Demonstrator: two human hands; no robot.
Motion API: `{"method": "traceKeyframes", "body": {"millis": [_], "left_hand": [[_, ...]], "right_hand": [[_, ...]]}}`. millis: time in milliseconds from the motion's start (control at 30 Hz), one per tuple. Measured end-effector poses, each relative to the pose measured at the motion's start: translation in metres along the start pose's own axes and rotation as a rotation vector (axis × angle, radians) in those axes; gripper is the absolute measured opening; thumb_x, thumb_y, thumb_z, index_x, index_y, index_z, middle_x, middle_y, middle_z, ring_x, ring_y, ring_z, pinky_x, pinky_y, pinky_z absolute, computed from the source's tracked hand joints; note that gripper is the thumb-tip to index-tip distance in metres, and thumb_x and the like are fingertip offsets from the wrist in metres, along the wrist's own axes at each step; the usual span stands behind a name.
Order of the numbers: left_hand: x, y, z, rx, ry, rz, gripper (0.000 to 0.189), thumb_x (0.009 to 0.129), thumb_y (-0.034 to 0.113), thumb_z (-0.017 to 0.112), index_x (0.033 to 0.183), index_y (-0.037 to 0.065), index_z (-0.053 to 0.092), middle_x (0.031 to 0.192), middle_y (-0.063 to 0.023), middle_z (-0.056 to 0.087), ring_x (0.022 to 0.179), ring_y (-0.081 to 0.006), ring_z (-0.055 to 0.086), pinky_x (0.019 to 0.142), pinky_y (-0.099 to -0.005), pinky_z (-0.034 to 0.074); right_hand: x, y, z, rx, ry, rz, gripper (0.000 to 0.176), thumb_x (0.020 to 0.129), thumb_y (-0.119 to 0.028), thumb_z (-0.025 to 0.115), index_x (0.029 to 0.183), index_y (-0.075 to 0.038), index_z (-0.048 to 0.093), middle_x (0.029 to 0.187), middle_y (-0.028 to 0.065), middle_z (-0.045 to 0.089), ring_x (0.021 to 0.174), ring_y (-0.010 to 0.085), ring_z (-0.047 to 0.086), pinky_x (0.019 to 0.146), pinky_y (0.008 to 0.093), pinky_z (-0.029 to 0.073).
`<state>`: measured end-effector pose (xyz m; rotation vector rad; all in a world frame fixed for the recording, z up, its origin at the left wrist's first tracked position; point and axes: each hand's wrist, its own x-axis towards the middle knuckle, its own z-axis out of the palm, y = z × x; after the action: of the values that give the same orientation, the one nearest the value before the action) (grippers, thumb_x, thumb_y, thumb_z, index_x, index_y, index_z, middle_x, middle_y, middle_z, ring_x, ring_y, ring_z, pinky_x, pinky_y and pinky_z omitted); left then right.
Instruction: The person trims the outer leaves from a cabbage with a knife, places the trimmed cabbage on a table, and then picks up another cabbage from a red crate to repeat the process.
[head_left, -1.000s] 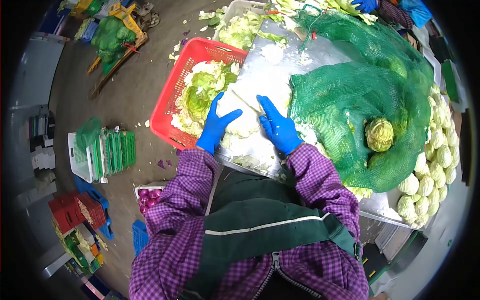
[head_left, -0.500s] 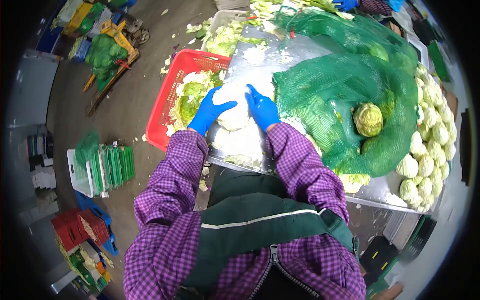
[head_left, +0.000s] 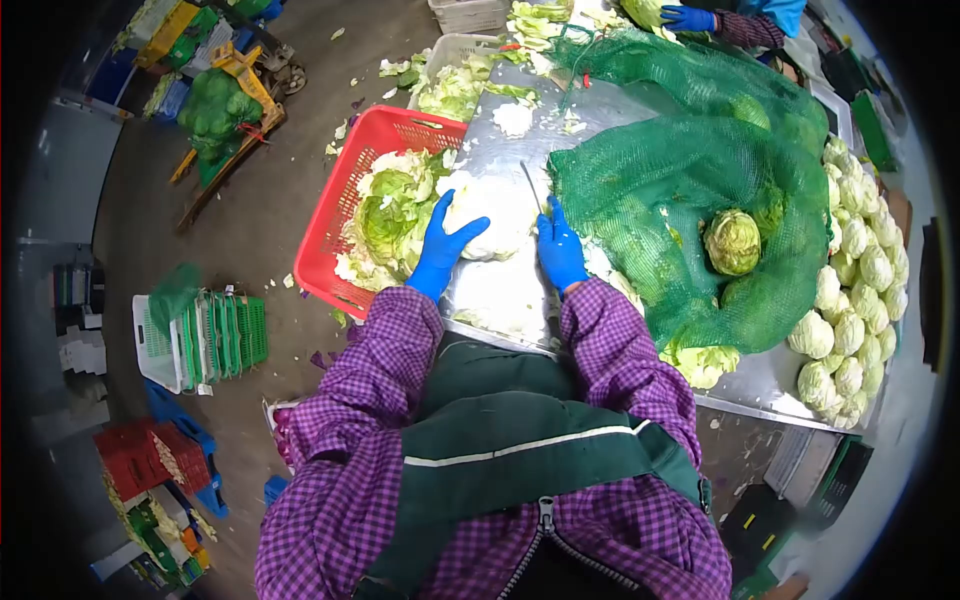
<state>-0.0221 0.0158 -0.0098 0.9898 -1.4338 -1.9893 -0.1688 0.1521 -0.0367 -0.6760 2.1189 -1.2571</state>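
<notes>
Cabbage head (head_left: 492, 212), pale and mostly stripped, lies on the steel table (head_left: 755, 385) right in front of you, between your 2 gloved hands. Your left hand (head_left: 445, 245) rests flat against its left side with the fingers spread and the thumb splayed over the top, steadying rather than gripping. Your right hand (head_left: 560, 250) is closed round the handle of a knife (head_left: 532, 186), whose thin blade points away from you just beside the head's right side. To trim cleanly, I would press the head firmly down, keep the left thumb clear of the blade's line, and cut away from that hand. Just left, touching the table edge, the red crate (head_left: 325, 225) holds loose outer leaves (head_left: 385, 215), so scraps have a short way to go. On your right the green net sack (head_left: 650, 190) crowds close to the knife hand, with 1 untrimmed cabbage (head_left: 732, 242) showing inside it; mind the mesh does not snag the blade. Trimmed heads (head_left: 850, 300) line the table's far right edge, and a co-worker's gloved hand (head_left: 685, 17) works at the far end.
</notes>
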Motion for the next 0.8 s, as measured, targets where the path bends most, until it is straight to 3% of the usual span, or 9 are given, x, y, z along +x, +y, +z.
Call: {"method": "traceKeyframes", "body": {"millis": [67, 233, 333, 400, 433, 633, 700, 767, 800], "left_hand": [[0.001, 0.015, 0.008, 0.004, 0.027, -0.022, 0.074, 0.071, 0.014, 0.078, 0.135, 0.007, 0.040, 0.124, -0.0109, 0.052, 0.114, -0.0203, 0.051, 0.095, -0.0323, 0.043], [0.017, 0.011, 0.002, 0.062, -0.035, 0.029, 0.079, 0.067, 0.013, 0.083, 0.133, 0.004, 0.041, 0.120, -0.0133, 0.053, 0.109, -0.0205, 0.054, 0.091, -0.0319, 0.047], [0.020, 0.011, 0.003, 0.105, -0.030, 0.040, 0.078, 0.065, 0.014, 0.083, 0.131, 0.004, 0.043, 0.119, -0.0122, 0.054, 0.108, -0.0205, 0.054, 0.091, -0.0316, 0.047], [0.019, 0.002, 0.000, 0.276, -0.076, 0.156, 0.076, 0.067, 0.013, 0.081, 0.132, 0.005, 0.042, 0.121, -0.0110, 0.053, 0.112, -0.0205, 0.051, 0.095, -0.0327, 0.043], [0.016, -0.002, -0.005, 0.460, -0.122, 0.276, 0.074, 0.070, 0.012, 0.079, 0.134, 0.006, 0.041, 0.124, -0.0103, 0.052, 0.115, -0.0203, 0.049, 0.099, -0.0335, 0.040], [0.030, 0.014, -0.015, 0.215, -0.142, 0.094, 0.075, 0.072, 0.010, 0.077, 0.136, 0.006, 0.039, 0.129, -0.0138, 0.048, 0.117, -0.0224, 0.048, 0.099, -0.0337, 0.040], [0.026, 0.027, -0.007, 0.066, 0.191, -0.011, 0.077, 0.073, 0.011, 0.076, 0.138, 0.005, 0.034, 0.131, -0.0162, 0.045, 0.117, -0.0245, 0.048, 0.098, -0.0341, 0.041], [0.025, -0.001, -0.007, 0.242, 0.149, 0.210, 0.107, 0.064, 0.018, 0.085, 0.142, -0.003, 0.016, 0.135, -0.0201, 0.038, 0.123, -0.0272, 0.042, 0.103, -0.0362, 0.037], [0.025, 0.000, -0.003, 0.224, 0.197, 0.144, 0.109, 0.063, 0.018, 0.085, 0.143, -0.003, 0.013, 0.136, -0.0199, 0.037, 0.124, -0.0271, 0.040, 0.103, -0.0361, 0.036]], "right_hand": [[-0.003, -0.022, -0.015, -0.168, 0.027, -0.274, 0.053, 0.093, -0.029, 0.047, 0.142, -0.016, 0.031, 0.130, 0.0241, 0.047, 0.096, 0.0372, 0.061, 0.081, 0.0420, 0.049], [0.012, -0.032, -0.024, -0.359, -0.086, -0.551, 0.053, 0.093, -0.033, 0.047, 0.142, -0.023, 0.030, 0.135, 0.0185, 0.044, 0.093, 0.0373, 0.062, 0.078, 0.0429, 0.051], [0.030, -0.045, -0.014, -0.372, -0.181, -0.452, 0.051, 0.093, -0.034, 0.046, 0.140, -0.021, 0.035, 0.126, 0.0193, 0.052, 0.093, 0.0375, 0.061, 0.076, 0.0450, 0.050], [0.054, -0.047, -0.010, -0.332, -0.071, 0.075, 0.048, 0.092, -0.035, 0.046, 0.137, -0.018, 0.041, 0.114, 0.0215, 0.058, 0.095, 0.0375, 0.060, 0.077, 0.0466, 0.049], [0.071, -0.015, -0.002, -0.317, 0.019, 0.048, 0.047, 0.092, -0.035, 0.045, 0.135, -0.015, 0.044, 0.105, 0.0227, 0.062, 0.096, 0.0381, 0.060, 0.079, 0.0474, 0.047], [0.071, 0.026, 0.011, -0.109, 0.134, -0.152, 0.049, 0.092, -0.031, 0.047, 0.136, -0.011, 0.042, 0.099, 0.0201, 0.065, 0.088, 0.0349, 0.063, 0.076, 0.0436, 0.048], [0.047, 0.021, 0.006, 0.174, 0.049, 0.113, 0.049, 0.092, -0.029, 0.050, 0.136, -0.010, 0.042, 0.090, 0.0166, 0.065, 0.078, 0.0258, 0.062, 0.072, 0.0388, 0.049], [0.025, -0.001, -0.009, 0.256, 0.000, 0.278, 0.048, 0.092, -0.028, 0.050, 0.136, -0.009, 0.042, 0.084, 0.0136, 0.064, 0.071, 0.0193, 0.058, 0.070, 0.0356, 0.049], [0.018, -0.011, -0.015, 0.227, -0.049, 0.368, 0.048, 0.093, -0.029, 0.050, 0.135, -0.009, 0.043, 0.085, 0.0141, 0.065, 0.073, 0.0207, 0.060, 0.070, 0.0357, 0.050]]}}
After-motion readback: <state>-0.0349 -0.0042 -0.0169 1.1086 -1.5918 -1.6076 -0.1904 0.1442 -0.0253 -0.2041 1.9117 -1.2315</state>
